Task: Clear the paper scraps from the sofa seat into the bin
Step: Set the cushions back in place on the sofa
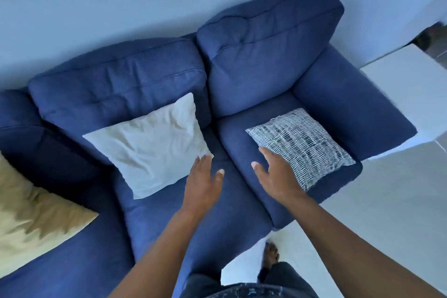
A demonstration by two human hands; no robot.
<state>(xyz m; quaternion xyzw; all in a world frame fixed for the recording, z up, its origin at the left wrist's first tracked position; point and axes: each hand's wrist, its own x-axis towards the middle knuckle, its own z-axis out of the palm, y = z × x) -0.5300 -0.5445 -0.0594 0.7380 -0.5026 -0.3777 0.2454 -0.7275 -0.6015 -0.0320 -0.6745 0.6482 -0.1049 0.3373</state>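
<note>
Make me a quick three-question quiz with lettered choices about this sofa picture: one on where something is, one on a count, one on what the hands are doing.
1. Where does the striped cushion lie?
A. On the sofa's right seat
B. On the floor
C. On top of the backrest

2. How many loose cushions show on the sofa?
A. One
B. Three
C. Five

3. What state are the hands in?
A. Both clenched around paper
B. Both open and holding nothing
C. One gripping a bin

Answers:
1. A, it sits flat on the right seat beside the armrest.
2. B, the white cushion, the striped one and the tan cushion at the left edge.
3. B, the left hand and right hand hover with fingers spread; no paper or bin is in view.
</note>
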